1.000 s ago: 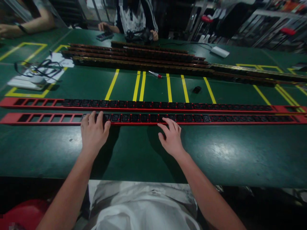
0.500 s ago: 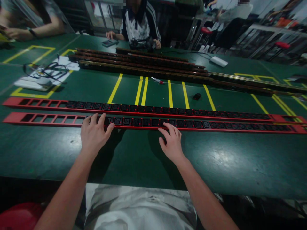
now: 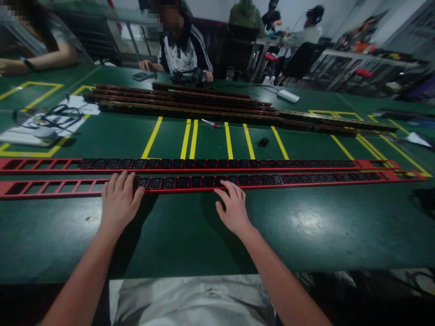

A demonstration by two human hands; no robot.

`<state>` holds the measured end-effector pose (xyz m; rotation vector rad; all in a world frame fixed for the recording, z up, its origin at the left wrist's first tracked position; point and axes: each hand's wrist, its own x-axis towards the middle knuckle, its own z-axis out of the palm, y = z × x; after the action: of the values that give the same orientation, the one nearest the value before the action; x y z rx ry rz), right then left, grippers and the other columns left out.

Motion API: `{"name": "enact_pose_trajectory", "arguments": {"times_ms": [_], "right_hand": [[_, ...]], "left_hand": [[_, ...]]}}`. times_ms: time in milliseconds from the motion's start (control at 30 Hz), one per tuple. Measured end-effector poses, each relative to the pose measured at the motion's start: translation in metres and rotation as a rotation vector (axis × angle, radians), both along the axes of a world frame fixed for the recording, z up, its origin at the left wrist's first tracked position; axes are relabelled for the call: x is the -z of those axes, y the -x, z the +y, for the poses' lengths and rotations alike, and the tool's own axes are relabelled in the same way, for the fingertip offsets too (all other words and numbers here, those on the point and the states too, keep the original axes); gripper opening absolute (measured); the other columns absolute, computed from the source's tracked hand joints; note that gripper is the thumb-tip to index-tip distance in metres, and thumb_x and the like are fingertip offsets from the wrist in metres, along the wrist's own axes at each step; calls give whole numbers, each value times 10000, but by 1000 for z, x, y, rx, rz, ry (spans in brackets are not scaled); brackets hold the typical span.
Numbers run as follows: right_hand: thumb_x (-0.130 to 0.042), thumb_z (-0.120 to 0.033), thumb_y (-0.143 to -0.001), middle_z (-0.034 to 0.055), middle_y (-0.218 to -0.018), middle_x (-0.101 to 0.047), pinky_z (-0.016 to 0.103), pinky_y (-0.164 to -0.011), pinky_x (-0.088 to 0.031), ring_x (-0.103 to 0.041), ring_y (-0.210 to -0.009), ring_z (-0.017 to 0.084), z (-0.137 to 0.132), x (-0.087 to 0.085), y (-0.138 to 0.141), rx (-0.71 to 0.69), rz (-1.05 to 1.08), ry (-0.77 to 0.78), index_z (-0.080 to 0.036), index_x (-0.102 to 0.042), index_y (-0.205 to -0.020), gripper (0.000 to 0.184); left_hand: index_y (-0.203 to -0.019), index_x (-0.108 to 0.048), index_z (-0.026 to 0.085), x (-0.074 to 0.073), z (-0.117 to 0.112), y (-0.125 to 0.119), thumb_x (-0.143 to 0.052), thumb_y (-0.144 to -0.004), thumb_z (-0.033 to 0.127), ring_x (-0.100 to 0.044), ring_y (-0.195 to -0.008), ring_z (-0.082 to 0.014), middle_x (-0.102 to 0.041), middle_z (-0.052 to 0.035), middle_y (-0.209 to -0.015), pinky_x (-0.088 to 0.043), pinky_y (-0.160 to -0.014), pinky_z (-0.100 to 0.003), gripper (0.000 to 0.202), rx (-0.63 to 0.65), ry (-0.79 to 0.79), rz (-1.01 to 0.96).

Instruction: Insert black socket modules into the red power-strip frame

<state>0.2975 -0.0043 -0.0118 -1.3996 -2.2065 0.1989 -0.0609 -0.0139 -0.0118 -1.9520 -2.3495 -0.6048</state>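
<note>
Two long red metal strips lie side by side across the green table, the near strip (image 3: 185, 189) and the far strip (image 3: 183, 169). Black power sockets (image 3: 169, 182) fill most of both; several square cutouts at their left ends hold none. My left hand (image 3: 120, 197) rests its outstretched fingers on the near strip, at the border between cutouts and sockets. Further right, my right hand (image 3: 233, 203) has its fingers apart, with the tips at sockets of the same strip. Neither hand grips anything, though the left fingers cover part of the strip.
Behind the strips lie a stack of long dark rails (image 3: 186, 102), a red-tipped screwdriver-like tool (image 3: 210, 123) and a loose black piece (image 3: 263, 142). Coiled black cable (image 3: 50, 118) sits at left, a white power bank-like block (image 3: 288, 95) at back. A person (image 3: 185, 45) sits opposite.
The view has tilted up and turned slightly right, so the table things appear lower and further left. Both hands stay in about the same places on the near strip.
</note>
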Motion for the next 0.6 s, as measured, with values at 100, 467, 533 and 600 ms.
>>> {"name": "enact_pose_trajectory", "arguments": {"times_ms": [100, 467, 533, 600], "right_hand": [[-581, -186, -940, 117, -1522, -571, 591, -1118, -448, -481, -1437, 334, -1, -1, 0, -2, 9, 15, -261, -683, -1306, 388], [-585, -178, -944, 124, -1534, -559, 557, -1148, -416, -458, -1456, 315, -2, -2, 1, 4, -5, 36, -227, -676, -1309, 380], [-592, -172, -935, 126, -1536, -557, 556, -1150, -408, -456, -1453, 318, -1, -1, 0, 1, 8, 38, -218, -677, -1306, 383], [-593, -169, -930, 129, -1536, -556, 559, -1151, -401, -453, -1452, 322, -1, 0, 0, -3, 18, 36, -215, -677, -1303, 385]], "left_hand": [[-1574, -475, 153, -1, 0, -2, -312, -1006, 541, -265, -1596, -384, -442, -188, -1650, -190, -1296, -594, 707, 0, -6, -5], [-1529, -491, 179, 3, 1, -4, -302, -1012, 540, -354, -1536, -430, -510, -154, -1591, -261, -1248, -643, 658, 6, -71, 35], [-1504, -520, 154, 4, 3, -3, -322, -1002, 530, -367, -1531, -424, -539, -186, -1559, -267, -1245, -631, 658, -2, -79, 39], [-1485, -543, 130, 4, 4, -3, -334, -999, 529, -367, -1531, -426, -548, -218, -1539, -263, -1247, -620, 662, -4, -70, 36]]}}
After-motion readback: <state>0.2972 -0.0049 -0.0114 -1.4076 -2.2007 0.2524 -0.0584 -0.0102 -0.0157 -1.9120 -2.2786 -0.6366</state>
